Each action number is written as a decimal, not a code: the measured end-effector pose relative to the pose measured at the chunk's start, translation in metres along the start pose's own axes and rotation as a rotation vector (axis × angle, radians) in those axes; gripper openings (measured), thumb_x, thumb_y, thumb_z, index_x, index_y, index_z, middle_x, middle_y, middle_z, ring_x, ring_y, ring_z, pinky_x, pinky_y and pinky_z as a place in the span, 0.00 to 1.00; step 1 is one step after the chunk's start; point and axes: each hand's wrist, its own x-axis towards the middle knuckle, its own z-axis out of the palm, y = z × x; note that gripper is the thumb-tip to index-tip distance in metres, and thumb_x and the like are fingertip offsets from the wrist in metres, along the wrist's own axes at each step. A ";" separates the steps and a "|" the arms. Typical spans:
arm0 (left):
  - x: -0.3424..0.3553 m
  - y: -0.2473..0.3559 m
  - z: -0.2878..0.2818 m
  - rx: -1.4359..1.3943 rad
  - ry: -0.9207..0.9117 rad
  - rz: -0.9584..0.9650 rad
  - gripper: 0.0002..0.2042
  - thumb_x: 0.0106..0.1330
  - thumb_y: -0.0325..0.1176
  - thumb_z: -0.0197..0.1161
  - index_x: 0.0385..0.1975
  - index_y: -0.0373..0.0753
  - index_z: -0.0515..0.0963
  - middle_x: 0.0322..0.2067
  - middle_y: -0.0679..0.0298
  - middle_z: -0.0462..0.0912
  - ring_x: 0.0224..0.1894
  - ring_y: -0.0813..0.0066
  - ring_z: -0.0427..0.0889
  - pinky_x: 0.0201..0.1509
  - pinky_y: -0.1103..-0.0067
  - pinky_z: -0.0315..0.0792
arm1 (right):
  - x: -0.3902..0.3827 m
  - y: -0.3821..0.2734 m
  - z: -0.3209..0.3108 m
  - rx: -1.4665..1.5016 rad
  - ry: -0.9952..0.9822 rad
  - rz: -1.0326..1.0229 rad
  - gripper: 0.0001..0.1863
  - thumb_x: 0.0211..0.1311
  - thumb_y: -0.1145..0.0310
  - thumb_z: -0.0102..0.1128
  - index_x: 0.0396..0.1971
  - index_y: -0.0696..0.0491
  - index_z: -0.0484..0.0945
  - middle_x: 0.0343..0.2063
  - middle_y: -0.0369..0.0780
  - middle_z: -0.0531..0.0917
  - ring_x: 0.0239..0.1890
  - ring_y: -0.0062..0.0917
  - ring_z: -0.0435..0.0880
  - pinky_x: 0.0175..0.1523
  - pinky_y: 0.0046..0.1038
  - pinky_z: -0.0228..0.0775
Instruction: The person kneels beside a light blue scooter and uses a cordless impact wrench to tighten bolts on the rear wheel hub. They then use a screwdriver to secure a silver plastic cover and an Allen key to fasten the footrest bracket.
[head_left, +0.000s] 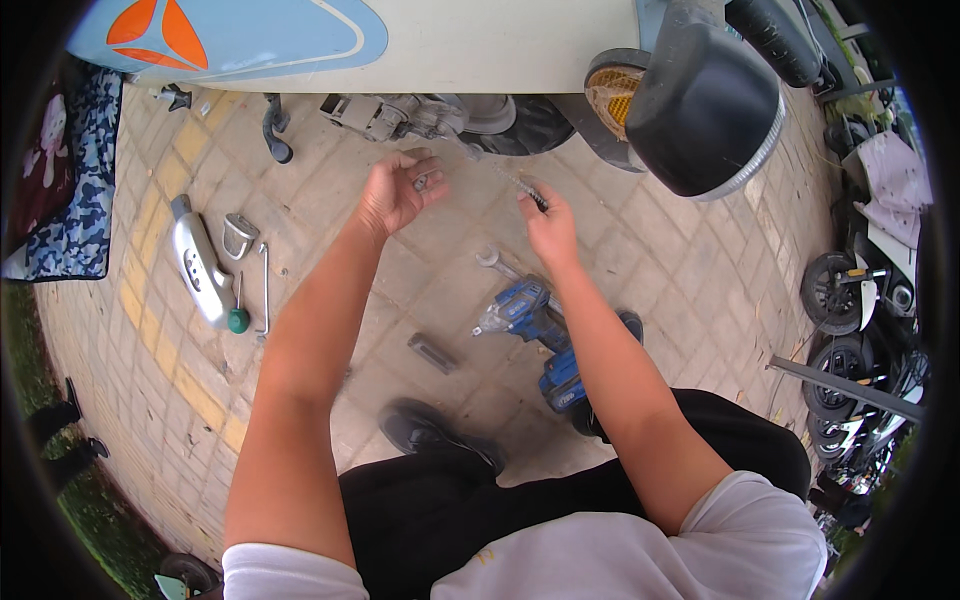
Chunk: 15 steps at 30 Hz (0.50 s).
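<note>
The half-curled left hand [402,193] holds a small silver metal bit [420,183]; the right hand [551,230] pinches a thin dark rod [539,201], above tan brick ground [420,272] (a long silver cover [202,268] lies near its left edge).

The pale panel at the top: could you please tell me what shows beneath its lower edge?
Beneath the pale panel, grey metal parts, a black rounded part and paving show. Whatever lies farther in is covered by the panel and cannot be seen.
</note>
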 end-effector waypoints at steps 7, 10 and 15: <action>0.027 -0.009 0.021 0.235 0.248 0.099 0.08 0.67 0.33 0.56 0.43 0.41 0.73 0.37 0.67 0.78 0.29 0.80 0.67 0.33 0.77 0.66 | 0.019 -0.006 0.009 -0.016 -0.041 -0.126 0.14 0.61 0.67 0.58 0.45 0.57 0.79 0.24 0.32 0.76 0.26 0.15 0.69 0.32 0.21 0.63; 0.025 -0.008 0.022 0.374 0.308 0.134 0.04 0.67 0.33 0.57 0.38 0.44 0.75 0.32 0.71 0.78 0.27 0.82 0.67 0.31 0.78 0.65 | 0.023 0.000 0.019 -0.020 -0.071 -0.165 0.14 0.62 0.67 0.58 0.46 0.56 0.79 0.25 0.32 0.77 0.27 0.15 0.70 0.34 0.21 0.64; 0.017 -0.003 0.022 0.501 0.319 0.132 0.04 0.65 0.32 0.59 0.37 0.44 0.76 0.29 0.73 0.75 0.26 0.83 0.68 0.30 0.79 0.66 | 0.022 0.008 0.035 0.053 -0.095 -0.113 0.11 0.64 0.66 0.56 0.39 0.57 0.80 0.24 0.33 0.77 0.23 0.15 0.70 0.30 0.20 0.63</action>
